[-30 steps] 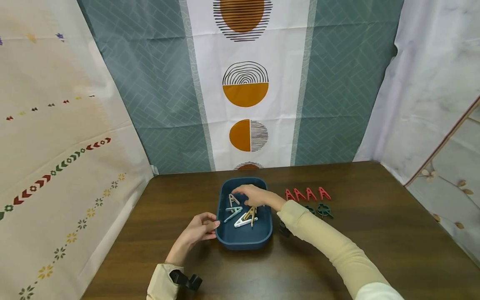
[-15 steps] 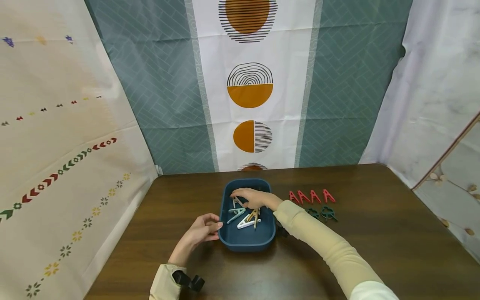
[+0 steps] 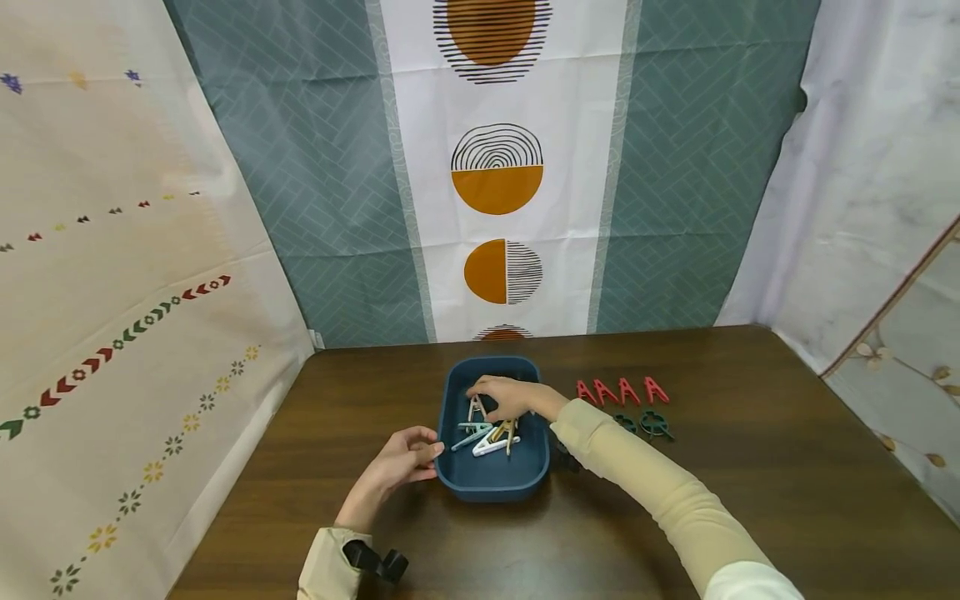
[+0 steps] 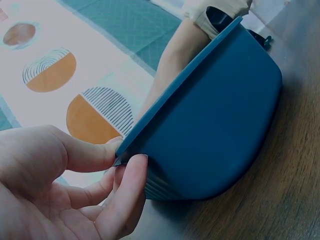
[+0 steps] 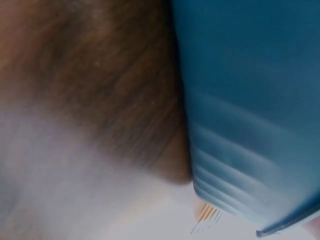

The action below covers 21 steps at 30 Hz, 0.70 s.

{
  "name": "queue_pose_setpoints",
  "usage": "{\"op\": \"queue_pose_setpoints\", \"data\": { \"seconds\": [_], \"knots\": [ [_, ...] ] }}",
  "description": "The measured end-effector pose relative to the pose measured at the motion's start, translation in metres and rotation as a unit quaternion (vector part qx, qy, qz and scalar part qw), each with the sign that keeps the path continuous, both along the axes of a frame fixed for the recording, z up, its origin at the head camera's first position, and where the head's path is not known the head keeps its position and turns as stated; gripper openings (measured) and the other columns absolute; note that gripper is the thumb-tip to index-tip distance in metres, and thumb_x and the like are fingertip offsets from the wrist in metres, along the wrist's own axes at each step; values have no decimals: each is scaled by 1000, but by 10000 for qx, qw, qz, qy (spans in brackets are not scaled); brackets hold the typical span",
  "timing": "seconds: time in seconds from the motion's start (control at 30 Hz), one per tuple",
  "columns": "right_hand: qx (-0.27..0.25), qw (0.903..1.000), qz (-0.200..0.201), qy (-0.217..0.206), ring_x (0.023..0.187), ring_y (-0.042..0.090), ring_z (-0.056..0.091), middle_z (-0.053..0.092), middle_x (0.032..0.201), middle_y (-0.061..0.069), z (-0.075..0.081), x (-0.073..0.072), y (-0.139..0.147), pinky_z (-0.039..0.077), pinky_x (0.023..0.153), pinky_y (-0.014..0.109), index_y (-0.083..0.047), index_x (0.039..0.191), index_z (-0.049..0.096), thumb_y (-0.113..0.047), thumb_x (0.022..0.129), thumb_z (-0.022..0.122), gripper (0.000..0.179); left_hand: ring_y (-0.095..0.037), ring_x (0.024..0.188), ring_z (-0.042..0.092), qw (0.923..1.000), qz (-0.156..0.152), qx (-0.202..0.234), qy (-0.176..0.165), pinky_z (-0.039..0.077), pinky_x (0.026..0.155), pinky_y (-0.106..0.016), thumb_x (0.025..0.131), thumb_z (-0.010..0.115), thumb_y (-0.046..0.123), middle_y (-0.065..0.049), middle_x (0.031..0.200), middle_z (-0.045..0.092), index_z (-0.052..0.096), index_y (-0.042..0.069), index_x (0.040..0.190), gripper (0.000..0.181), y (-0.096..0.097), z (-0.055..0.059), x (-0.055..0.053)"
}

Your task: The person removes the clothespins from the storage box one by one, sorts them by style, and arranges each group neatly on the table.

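In the head view a dark blue plastic bin (image 3: 492, 492) stands on the table with several clothespins in it. My left hand (image 3: 408, 454) pinches its left rim, thumb on top and fingers beneath, as the left wrist view shows of the bin's wall (image 4: 215, 120). My right hand (image 3: 510, 398) reaches into the bin over the right side, its fingers and thumb around a pale beige clothespin (image 3: 477, 407). Just nearer lie a light teal clothespin (image 3: 469, 437), a white one and a gold clothespin (image 3: 510, 433). The right wrist view shows the bin's outer wall (image 5: 245, 100), the hand's grip hidden.
Right of the bin, several red clothespins (image 3: 628, 392) lie in a row on the brown wooden table (image 3: 645, 517). Nearer, two dark green clover-shaped clips (image 3: 655, 423) lie partly behind the right sleeve. Patterned cloth hangs behind and at both sides.
My right hand has lowered onto the beige clothespin, which has shifted slightly to the right with it. My left hand has stayed on the bin's rim.
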State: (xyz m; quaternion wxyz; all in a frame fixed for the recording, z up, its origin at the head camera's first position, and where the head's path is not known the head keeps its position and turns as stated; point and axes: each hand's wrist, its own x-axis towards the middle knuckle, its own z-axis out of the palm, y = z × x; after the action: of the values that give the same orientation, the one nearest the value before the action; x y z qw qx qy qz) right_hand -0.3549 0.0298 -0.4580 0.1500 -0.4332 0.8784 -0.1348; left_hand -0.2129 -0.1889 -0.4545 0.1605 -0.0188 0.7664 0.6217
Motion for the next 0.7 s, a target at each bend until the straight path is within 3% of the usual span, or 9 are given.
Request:
{"op": "queue_pose_setpoints", "data": {
  "seconds": [0.23, 0.57, 0.7],
  "knots": [
    [33, 10000, 73, -27, 133, 20, 47, 50, 143, 5, 1, 6, 2, 39, 111, 37, -11, 140, 49, -19, 92, 67, 52, -10, 66, 54, 10000, 1, 53, 6, 56, 61, -19, 94, 62, 14, -1, 75, 55, 48, -7, 120, 36, 0, -2, 1],
    [-638, 9966, 183, 487, 112, 18, 53, 53, 130, 6, 11, 16, 4, 48, 98, 33, -12, 132, 57, -12, 81, 77, 55, -9, 68, 55, 9998, -17, 211, -7, 56, 62, -18, 95, 61, 14, 0, 77, 56, 46, -8, 122, 38, -2, -3, -1],
    [-614, 9967, 202, 487, 115, 18, 52, 51, 134, 7, 12, 19, 6, 48, 99, 33, -12, 134, 55, -14, 80, 77, 58, -9, 68, 55, 9997, -46, 222, -1, 56, 62, -18, 95, 61, 14, 0, 77, 56, 46, -8, 121, 37, -2, -4, 0]
  ]
}}
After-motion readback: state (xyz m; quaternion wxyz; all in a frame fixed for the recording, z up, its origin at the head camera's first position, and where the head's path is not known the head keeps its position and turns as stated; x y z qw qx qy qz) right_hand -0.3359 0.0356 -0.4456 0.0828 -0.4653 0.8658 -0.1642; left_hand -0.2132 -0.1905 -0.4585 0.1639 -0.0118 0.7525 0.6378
